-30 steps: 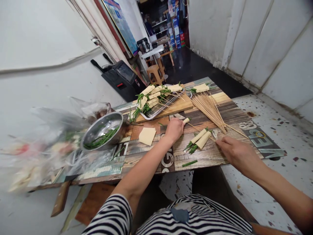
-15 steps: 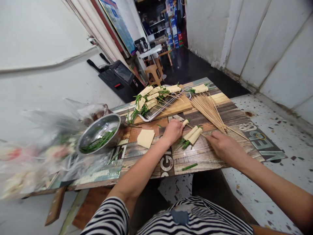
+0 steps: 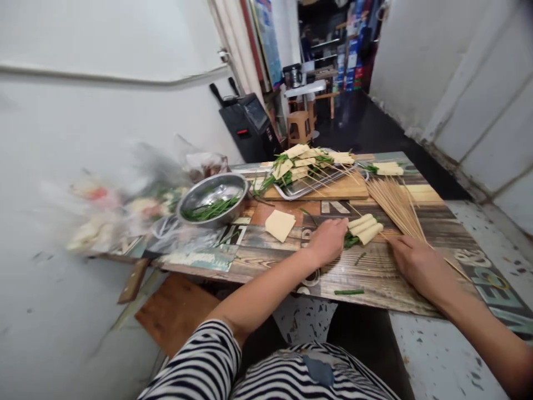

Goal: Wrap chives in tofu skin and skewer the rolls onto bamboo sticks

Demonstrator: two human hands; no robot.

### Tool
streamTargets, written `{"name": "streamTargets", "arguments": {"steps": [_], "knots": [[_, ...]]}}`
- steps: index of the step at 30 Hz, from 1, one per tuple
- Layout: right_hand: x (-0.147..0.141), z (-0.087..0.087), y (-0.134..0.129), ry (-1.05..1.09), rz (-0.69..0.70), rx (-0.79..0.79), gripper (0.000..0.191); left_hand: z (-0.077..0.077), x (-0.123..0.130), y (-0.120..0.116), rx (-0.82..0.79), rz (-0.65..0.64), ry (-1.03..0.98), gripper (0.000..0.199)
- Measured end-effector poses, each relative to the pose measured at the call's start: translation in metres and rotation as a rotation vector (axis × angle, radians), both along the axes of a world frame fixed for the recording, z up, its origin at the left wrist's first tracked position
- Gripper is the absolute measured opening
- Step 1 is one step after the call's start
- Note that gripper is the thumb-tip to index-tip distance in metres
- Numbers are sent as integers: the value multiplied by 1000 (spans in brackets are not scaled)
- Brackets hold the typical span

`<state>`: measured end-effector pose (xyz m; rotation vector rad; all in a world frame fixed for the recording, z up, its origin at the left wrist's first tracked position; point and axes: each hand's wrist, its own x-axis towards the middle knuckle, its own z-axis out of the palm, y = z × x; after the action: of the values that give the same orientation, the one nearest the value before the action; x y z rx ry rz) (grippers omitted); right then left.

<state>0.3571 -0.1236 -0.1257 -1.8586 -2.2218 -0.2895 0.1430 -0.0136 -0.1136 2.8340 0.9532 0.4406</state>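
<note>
Three pale rolls with green stalks inside lie side by side on the patterned table, a thin stick running through them. My left hand is closed at their left end, its fingertips against the rolls and stalks. At the right, my right hand pinches the stick's end. A small stack of pale sheets lies left of my left hand. Behind the rolls, a metal tray holds a heap of skewered rolls. Loose wooden sticks fan out behind my right hand.
A steel bowl with cut green stalks stands at the left, beside plastic bags. The tray rests on a wooden board. More rolls lie at the back right. One green piece is near the front edge.
My left hand has brought the separate roll against the other two, so three now sit together on the stick. The camera view has turned left.
</note>
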Motion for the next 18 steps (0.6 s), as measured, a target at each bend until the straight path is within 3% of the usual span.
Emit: {"name": "streamTargets", "arguments": {"steps": [4,7,9,11,14,18], "knots": [[-13,19,-4,-155,-19,148,24,9,-67,-19,80,55,-46,26],[-67,35,8,-57,111,217,25,16,-126,-19,119,275,-18,25],[-116,40,28,44,300,107,24,17,-153,-13,107,277,-13,26],[-164,39,51,70,383,-15,22,14,-168,-6,87,228,-17,24],[-212,33,79,-6,383,-69,22,7,-177,1,63,195,-57,18],[-229,26,93,-123,339,-81,31,-2,-187,-3,34,218,-150,19]]}}
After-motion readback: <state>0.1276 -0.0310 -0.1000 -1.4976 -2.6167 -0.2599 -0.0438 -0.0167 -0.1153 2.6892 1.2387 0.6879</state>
